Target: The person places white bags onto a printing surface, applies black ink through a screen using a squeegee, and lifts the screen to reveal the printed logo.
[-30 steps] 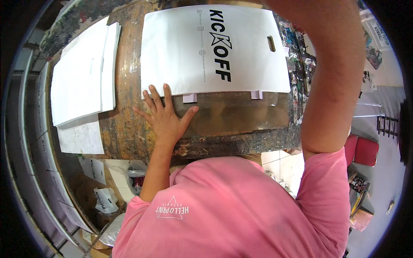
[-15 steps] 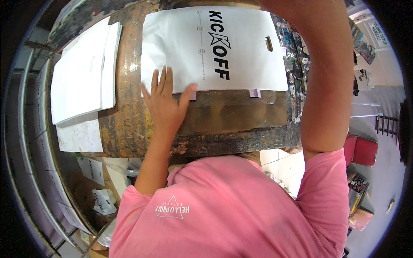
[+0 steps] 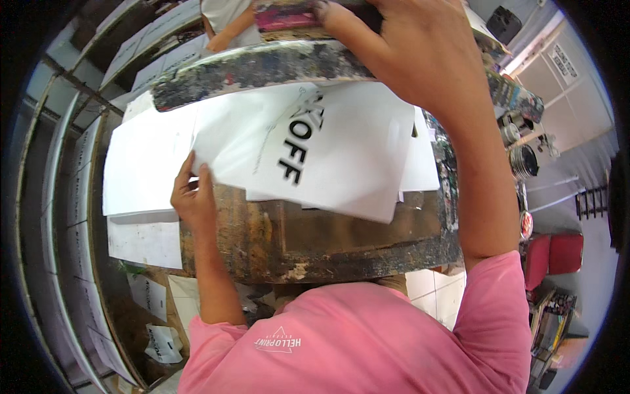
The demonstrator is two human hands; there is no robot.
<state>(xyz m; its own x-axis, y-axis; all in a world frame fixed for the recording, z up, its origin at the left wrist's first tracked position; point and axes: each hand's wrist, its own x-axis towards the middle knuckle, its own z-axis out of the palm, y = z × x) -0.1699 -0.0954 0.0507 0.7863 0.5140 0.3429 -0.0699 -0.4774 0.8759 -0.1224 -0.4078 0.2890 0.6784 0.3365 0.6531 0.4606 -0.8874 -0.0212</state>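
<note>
A thin white bag [image 3: 348, 151] with large black lettering lies skewed over the work board, its near right corner lifted and blurred. My left hand [image 3: 195, 197] pinches its left edge between thumb and fingers. Beneath it shows another white sheet or bag [image 3: 423, 167] on the board. At the top my right hand [image 3: 426, 52] reaches over an ink-stained frame bar [image 3: 262, 69]. Its thumb lies against a pink- and dark-stained block [image 3: 285, 16], perhaps a squeegee; its other fingertips are cut off by the picture's upper edge.
A stack of white sheets or bags [image 3: 147, 164] lies at the table's left. Racks with white bags [image 3: 85, 171] stand further left. Beyond the frame, another person's arm [image 3: 233, 29] shows. Tins [image 3: 523, 161] and a red chair [image 3: 564, 254] are at the right.
My left hand went from spread flat on the bag to pinching its left edge. The bag has shifted left, turned and partly lifted. The view tilted up, bringing the frame and right hand into sight.
</note>
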